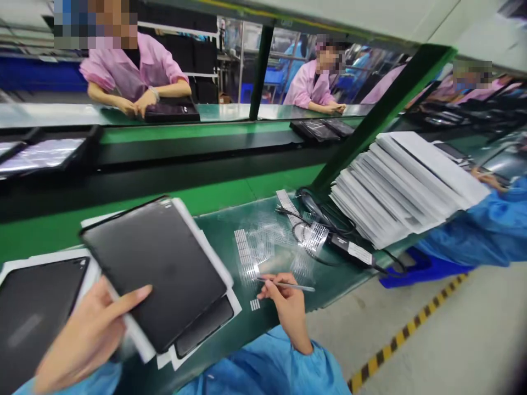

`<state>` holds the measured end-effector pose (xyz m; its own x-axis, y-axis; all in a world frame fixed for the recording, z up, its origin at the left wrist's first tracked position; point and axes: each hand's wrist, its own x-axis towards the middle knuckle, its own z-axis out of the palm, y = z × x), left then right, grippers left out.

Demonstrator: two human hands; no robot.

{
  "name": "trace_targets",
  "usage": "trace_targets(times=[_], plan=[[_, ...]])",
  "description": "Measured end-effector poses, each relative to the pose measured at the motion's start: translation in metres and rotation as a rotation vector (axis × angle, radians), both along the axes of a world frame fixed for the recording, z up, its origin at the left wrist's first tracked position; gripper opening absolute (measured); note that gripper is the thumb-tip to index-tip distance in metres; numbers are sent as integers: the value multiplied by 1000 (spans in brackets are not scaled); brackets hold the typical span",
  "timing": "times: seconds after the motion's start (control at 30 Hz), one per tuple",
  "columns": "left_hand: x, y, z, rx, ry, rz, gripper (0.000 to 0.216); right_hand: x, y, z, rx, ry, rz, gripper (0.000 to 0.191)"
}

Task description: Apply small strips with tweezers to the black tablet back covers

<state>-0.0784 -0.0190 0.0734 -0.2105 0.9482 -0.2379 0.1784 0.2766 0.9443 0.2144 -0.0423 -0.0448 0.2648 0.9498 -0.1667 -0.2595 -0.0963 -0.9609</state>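
Note:
My left hand (94, 321) grips the near left edge of a dark, flat tablet case (158, 269), its thumb lying on the face. White sheets stick out beneath the case, and another dark case (206, 326) shows partly under it. A pair of metal tweezers (294, 286) is pinched in my right hand (288, 304), angled to the left. The tips reach a strip of small white labels (246, 255) on clear backing. A short piece of label strip (255, 304) lies just below. Whether the tips hold a label is too small to tell.
One more dark case (37, 318) lies on white sheets at left. Clear label backings (267, 241), a cable with a black box (349, 249) and a tall stack of white sheets (407, 186) are on the green bench. Beyond the black conveyor (185, 164), people in pink work; a blue sleeve (481, 230) is at right.

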Motion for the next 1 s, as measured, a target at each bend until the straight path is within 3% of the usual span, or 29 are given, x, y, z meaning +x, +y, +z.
trace_targets(times=[0.07, 0.13, 0.27, 0.37, 0.53, 0.7, 1.0], plan=[[40, 27, -8, -11, -277, -90, 60, 8, -14, 3, -33, -6, 39, 28], [72, 46, -23, 60, -361, -227, 58, 12, -23, 5, -65, -12, 73, 27], [106, 57, -63, 144, -226, -501, 34, 13, -29, 7, -125, -35, 108, 26], [111, 51, -79, 220, 5, -572, 23, 12, -30, 9, -156, -62, 134, 26], [112, 43, -76, 408, 375, -689, 24, 14, -31, 9, -174, -89, 157, 23], [111, 36, -80, 560, 543, -629, 26, 15, -30, 9, -164, -73, 171, 21], [108, 41, -83, 493, 443, -612, 22, 15, -28, 6, -140, -1, 163, 19]])
